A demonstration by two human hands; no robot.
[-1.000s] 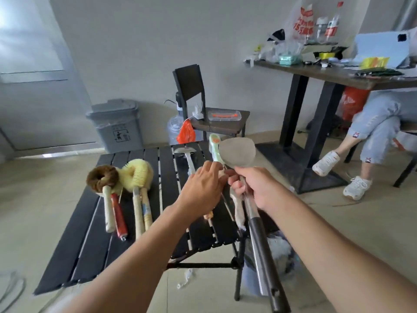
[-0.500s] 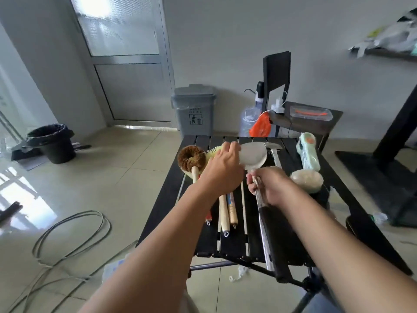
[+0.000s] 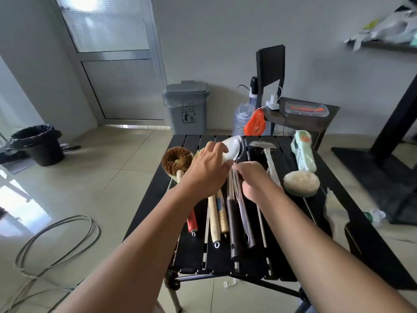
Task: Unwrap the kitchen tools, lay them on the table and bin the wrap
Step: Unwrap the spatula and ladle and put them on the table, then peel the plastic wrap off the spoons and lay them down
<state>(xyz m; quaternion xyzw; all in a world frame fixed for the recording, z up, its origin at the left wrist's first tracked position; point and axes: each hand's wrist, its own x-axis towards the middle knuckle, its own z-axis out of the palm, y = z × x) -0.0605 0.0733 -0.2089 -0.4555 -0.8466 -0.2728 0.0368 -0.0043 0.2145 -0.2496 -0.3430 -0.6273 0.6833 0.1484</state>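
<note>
- Your left hand (image 3: pixel 207 172) curls over the bowl end of the black-handled steel ladle (image 3: pixel 233 222). I judge this steadies it so the whitish film wrap (image 3: pixel 230 150) can come off.
- Your right hand (image 3: pixel 252 179) pinches the ladle's neck (fingertips partly hidden).
- The ladle lies lengthwise on the black slatted counter (image 3: pixel 282 256), just beside the pale wooden-handled brushes (image 3: pixel 214 220). Its handle is bare and its bowl clouded by film.
</note>
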